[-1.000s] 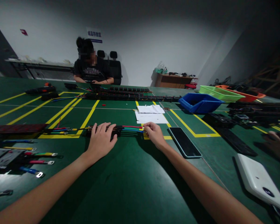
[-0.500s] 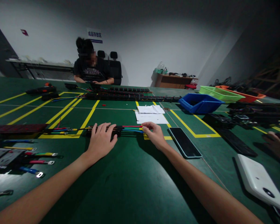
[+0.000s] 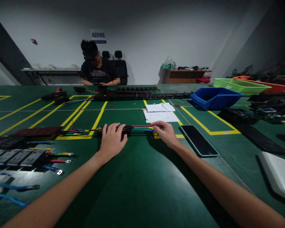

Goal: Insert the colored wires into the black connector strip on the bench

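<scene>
My left hand (image 3: 112, 139) lies over a black strip-shaped unit (image 3: 126, 133), its fingers spread across the top and the thumb apart on the near side. From the unit's right end run red, green and blue wires (image 3: 142, 129). At their far end, my right hand (image 3: 165, 133) pinches the wire tips between thumb and fingers, where yellow and blue sleeves show. The exact grip on the separate tips is too small to make out. Left of the unit, another dark red strip (image 3: 36, 130) lies with its lugged wires pointing towards my left hand.
A phone (image 3: 199, 141) lies right of my right hand, with a white device (image 3: 277, 174) beyond. White papers (image 3: 160, 115) and a blue bin (image 3: 216, 97) are farther back. Socket strips (image 3: 26, 158) with lugged cables lie at left. A person (image 3: 98, 69) sits across the table.
The view has turned left, so things sit farther right in the picture. Another person's hand at the right edge has gone out of view. Both my hands keep their places on unit and wires.
</scene>
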Demonstrator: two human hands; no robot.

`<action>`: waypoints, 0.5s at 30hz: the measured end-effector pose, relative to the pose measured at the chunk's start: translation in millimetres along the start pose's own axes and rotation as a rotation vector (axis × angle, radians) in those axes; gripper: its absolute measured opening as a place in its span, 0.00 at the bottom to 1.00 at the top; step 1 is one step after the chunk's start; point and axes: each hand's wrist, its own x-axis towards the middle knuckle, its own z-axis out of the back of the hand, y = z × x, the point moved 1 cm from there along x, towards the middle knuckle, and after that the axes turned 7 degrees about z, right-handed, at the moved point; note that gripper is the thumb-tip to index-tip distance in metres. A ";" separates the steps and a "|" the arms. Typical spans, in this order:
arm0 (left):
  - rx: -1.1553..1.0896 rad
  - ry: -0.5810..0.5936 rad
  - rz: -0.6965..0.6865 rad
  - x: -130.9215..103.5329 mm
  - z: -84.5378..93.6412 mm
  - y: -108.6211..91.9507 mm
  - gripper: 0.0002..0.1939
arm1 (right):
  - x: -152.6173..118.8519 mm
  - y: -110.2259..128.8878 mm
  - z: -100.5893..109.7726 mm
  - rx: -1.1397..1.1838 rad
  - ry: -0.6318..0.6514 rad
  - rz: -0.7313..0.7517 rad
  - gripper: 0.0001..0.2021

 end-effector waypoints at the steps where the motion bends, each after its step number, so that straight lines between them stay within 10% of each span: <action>1: -0.005 0.004 0.002 -0.2 -0.3 0.0 0.25 | 0.0 0.1 0.1 -0.009 -0.004 0.008 0.15; 9: -0.116 -0.076 -0.009 -1.7 2.1 0.3 0.23 | 0.0 4.2 0.3 -0.008 0.008 -0.003 0.17; 15: -0.633 -0.346 -0.307 -3.7 83.8 -43.9 0.09 | -0.2 8.0 1.4 -0.035 0.004 -0.021 0.15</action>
